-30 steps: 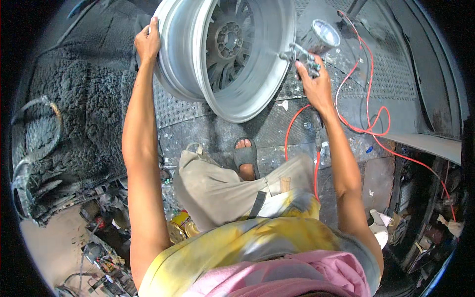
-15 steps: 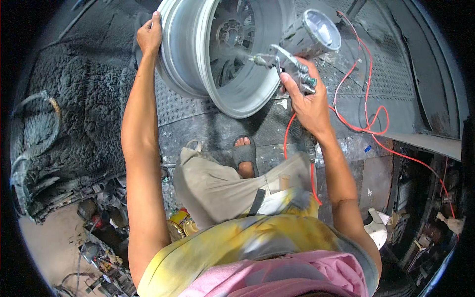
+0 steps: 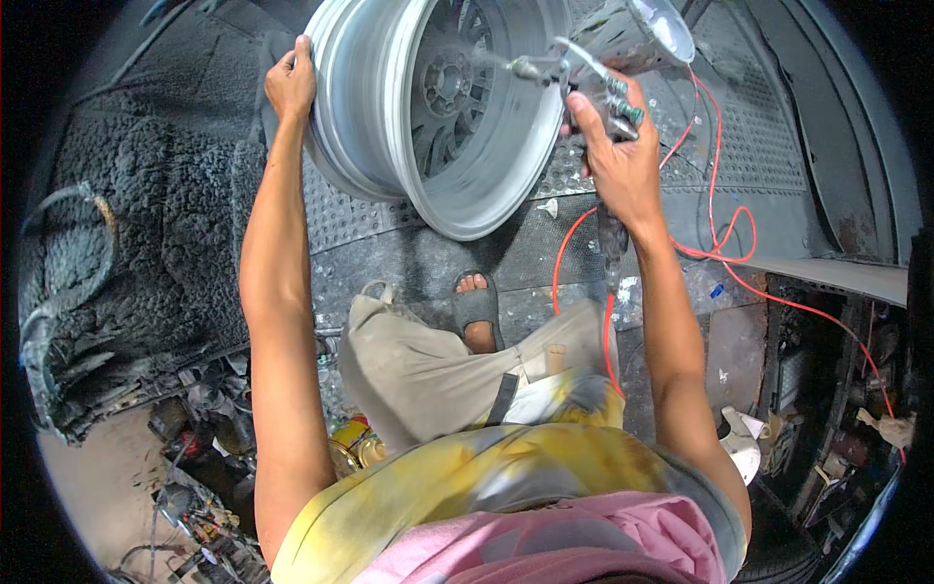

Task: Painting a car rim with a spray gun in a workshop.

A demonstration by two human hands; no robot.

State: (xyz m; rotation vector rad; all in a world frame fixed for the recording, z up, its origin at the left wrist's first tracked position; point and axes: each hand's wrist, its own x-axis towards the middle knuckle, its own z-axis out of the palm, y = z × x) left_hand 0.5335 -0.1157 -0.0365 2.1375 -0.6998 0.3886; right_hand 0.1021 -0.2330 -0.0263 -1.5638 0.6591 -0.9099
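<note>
Steadying a metal wheel rim (image 3: 449, 88) at the top middle of the view, showing its open barrel toward the right. Pointing a cup-topped spray gun (image 3: 611, 88) leftward into that barrel from its right lip. Apparently spraying, probably coating the inner wall and spokes; likely calling next for an even sweep across the inside, without touching metal. Gripping the rim's left edge with the left hand (image 3: 290, 83), hiding some fingers behind it. Wrapping the fingers of the right hand (image 3: 623, 170) around the gun's handle, leaving the trigger finger's position unclear. Reaching forward, nearly straightening the left arm (image 3: 277, 243), bending the right arm (image 3: 676, 331) slightly. Trailing a red hose (image 3: 609, 331) below.
</note>
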